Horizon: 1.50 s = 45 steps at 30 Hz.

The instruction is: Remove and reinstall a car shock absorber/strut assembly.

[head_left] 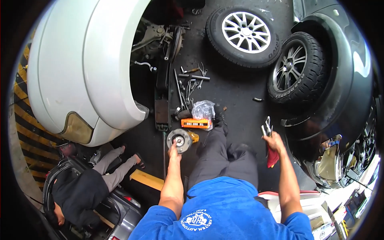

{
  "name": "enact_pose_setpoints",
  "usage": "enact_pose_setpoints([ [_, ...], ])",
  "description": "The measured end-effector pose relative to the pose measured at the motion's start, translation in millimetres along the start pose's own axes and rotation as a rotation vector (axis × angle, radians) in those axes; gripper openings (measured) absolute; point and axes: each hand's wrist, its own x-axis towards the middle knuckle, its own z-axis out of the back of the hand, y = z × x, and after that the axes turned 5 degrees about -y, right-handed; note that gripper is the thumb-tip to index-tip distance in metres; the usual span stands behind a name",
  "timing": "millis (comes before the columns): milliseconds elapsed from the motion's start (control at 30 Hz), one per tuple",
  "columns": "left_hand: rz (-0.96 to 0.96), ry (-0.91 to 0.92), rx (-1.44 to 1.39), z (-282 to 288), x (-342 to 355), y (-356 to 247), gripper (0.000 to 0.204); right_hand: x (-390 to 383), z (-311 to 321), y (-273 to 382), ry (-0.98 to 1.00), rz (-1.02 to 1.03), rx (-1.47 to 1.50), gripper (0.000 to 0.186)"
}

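My left hand (173,152) is closed on a round grey metal wheel hub (185,146), with my fingers at its centre opening. A yellow piece (195,137) shows just behind the hub's right edge. Out to the right, my right hand (275,141) is wrapped round shiny metal hand tools (268,122) whose ends stick out past the fingers; their exact kind is unclear. A red cloth (273,158) hangs from the same hand. Beyond the hub, an orange box (192,123) lies on the floor with a clear plastic bag (203,110) against it.
Loose wrenches (188,86) lie beside a dark metal beam (162,84). A white car (80,60) stands left, a dark vehicle (344,120) right. A removed wheel (246,34) lies ahead. Behind left, another person (86,192) leans into a car trunk.
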Motion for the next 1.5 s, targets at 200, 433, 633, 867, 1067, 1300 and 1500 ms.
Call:
enact_pose_setpoints([
  [200, -0.028, 0.168, -0.112, -75, 12, 7, 0.047, 91, 20, 52, 0.040, 0.125, -0.181, 0.043],
  [433, -0.045, 0.311, -0.225, -113, 66, 25, 0.048, 215, -42, 112, 0.169, 0.333, -0.359, 0.036],
  [633, -0.045, 0.164, -0.284, -131, 111, 48, 0.047, 331, -161, 136, 0.333, 0.349, -0.405, 0.043],
  [867, -0.065, 0.092, -0.238, -105, 124, 44, 0.047, 400, -288, 149, 0.412, 0.243, -0.397, 0.047],
  [1067, -0.151, -0.001, -0.340, -116, 136, 30, 0.044, 433, -366, 160, 0.368, 0.257, -0.390, 0.050],
  [1300, -0.176, -0.029, -0.224, -123, 142, 13, 0.044, 450, -405, 176, 0.440, 0.392, -0.251, 0.043],
  [1500, -0.184, -0.103, -0.242, -107, 121, 50, 0.046, 453, -403, 169, 0.516, 0.422, -0.297, 0.041],
])
